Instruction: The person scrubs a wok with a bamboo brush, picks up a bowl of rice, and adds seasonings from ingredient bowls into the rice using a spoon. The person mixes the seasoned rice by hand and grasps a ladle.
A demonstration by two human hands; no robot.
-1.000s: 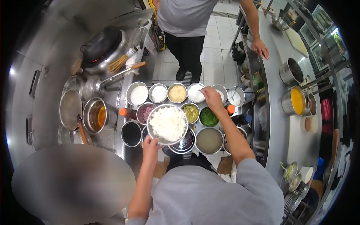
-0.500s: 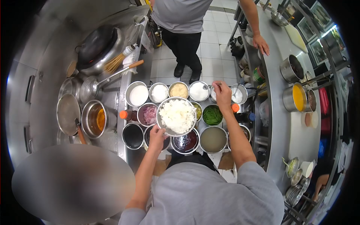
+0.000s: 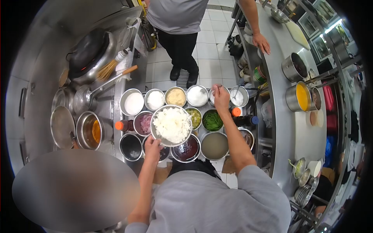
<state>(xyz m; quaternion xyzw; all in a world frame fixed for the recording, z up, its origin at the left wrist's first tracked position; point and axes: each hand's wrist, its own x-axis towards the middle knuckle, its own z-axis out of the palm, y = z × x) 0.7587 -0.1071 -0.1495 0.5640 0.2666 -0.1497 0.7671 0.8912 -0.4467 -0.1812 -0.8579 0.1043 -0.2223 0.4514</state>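
A round metal bowl point(image 3: 173, 144) heaped with white rice point(image 3: 171, 123) is held by its near-left rim in my left hand point(image 3: 154, 145). It hangs over the middle of several metal pots of ingredients. My right hand point(image 3: 221, 98) is closed above a pot in the back row, mostly hiding it; whatever the fingers pinch does not show clearly. To its left is a pot of white grains point(image 3: 196, 95) with a spoon; to its right, another white seasoning point(image 3: 236, 98) with a spoon. Chopped green herbs point(image 3: 212, 120) sit below my right wrist, and chopped red onion point(image 3: 146, 122) left of the bowl.
Dark red sauce point(image 3: 185, 150) and cloudy liquid point(image 3: 214, 146) stand in the front row. An orange-capped bottle point(image 3: 123, 125) lies at the left. A strainer ladle point(image 3: 83, 98) and wok point(image 3: 90, 52) are on the stove side. Another person point(image 3: 176, 39) stands opposite, one hand on the right counter point(image 3: 278, 73).
The whole view has shifted so that the scene sits further left. My left hand still holds the rice bowl, and my right hand stays above the same back-row pot.
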